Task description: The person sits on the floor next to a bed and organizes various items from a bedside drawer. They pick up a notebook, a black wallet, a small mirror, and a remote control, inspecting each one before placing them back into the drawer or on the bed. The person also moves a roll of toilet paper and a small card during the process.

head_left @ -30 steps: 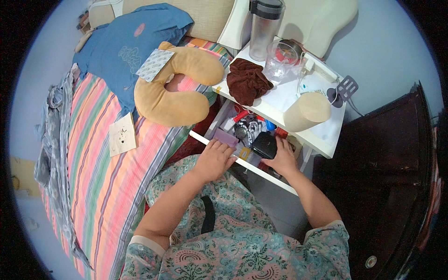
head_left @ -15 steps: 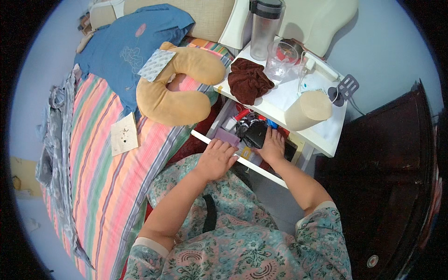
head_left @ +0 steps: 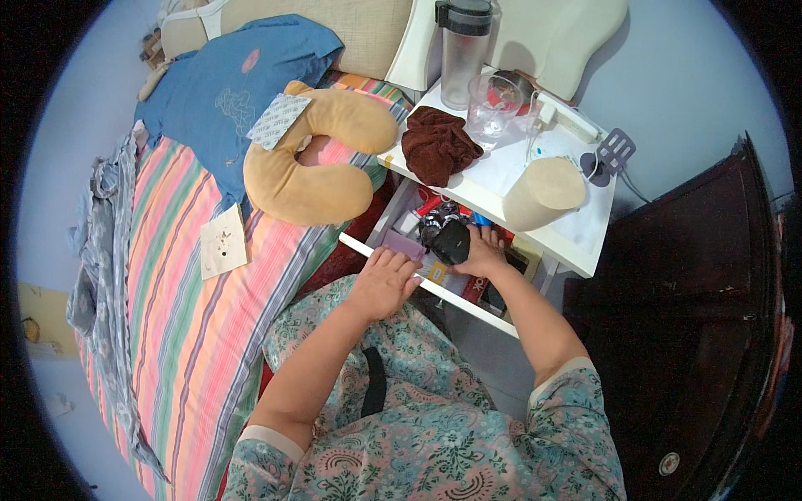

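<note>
A white drawer [head_left: 468, 302] is pulled out below the bedside table top and packed with small things. My left hand [head_left: 383, 282] is closed over its front edge, fingers on top and thumb on the outer side. Inside the drawer, my right hand [head_left: 483, 253] grips a black palm-sized case [head_left: 451, 242], which sits tilted; its exact kind is unclear. Beside the case lie a bundle of black-and-clear wrapped stuff [head_left: 436, 219], a purple flat packet [head_left: 404, 245], a yellow-and-white small box [head_left: 435, 272] and a dark red box [head_left: 474, 289]. My right fingertips are partly hidden.
On the table top [head_left: 576, 238] stand a tumbler [head_left: 464, 63], a clear jug [head_left: 494, 113], a brown cloth [head_left: 439, 146], a cream cylinder [head_left: 545, 194] and a power strip [head_left: 570, 117]. A striped bed [head_left: 180, 309] with a neck pillow [head_left: 309, 188] is left; a dark cabinet [head_left: 677, 334] stands right.
My right hand has shifted slightly up and the black case has turned and tilted in the drawer. More of the dark red box shows. The left hand stays on the drawer's edge.
</note>
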Motion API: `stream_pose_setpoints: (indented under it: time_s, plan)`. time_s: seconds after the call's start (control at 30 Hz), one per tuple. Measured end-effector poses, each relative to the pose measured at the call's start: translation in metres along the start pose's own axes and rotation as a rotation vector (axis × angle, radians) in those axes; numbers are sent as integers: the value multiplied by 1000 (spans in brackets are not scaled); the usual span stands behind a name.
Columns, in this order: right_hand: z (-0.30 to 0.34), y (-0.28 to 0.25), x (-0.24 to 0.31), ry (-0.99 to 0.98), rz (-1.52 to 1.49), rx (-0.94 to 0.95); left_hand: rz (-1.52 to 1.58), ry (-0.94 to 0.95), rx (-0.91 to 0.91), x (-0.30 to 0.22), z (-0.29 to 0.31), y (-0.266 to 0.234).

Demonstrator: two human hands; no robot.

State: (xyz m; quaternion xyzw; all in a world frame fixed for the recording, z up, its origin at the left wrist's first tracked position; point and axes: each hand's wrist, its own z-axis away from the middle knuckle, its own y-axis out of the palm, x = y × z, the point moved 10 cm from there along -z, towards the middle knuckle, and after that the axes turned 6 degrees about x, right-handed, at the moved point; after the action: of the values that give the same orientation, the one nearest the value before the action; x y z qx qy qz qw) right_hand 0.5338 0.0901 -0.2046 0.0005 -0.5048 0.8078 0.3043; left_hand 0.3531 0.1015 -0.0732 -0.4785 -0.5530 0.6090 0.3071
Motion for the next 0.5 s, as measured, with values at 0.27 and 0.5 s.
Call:
stream_pose_setpoints:
  time_s: [0.27,0.5]
  plan:
    - [-13,11,-2,3,-58,70,-15,-13,33,-1,0,-1]
    - [-9,3,5,30,34,102,9,-11,21,3,2,3]
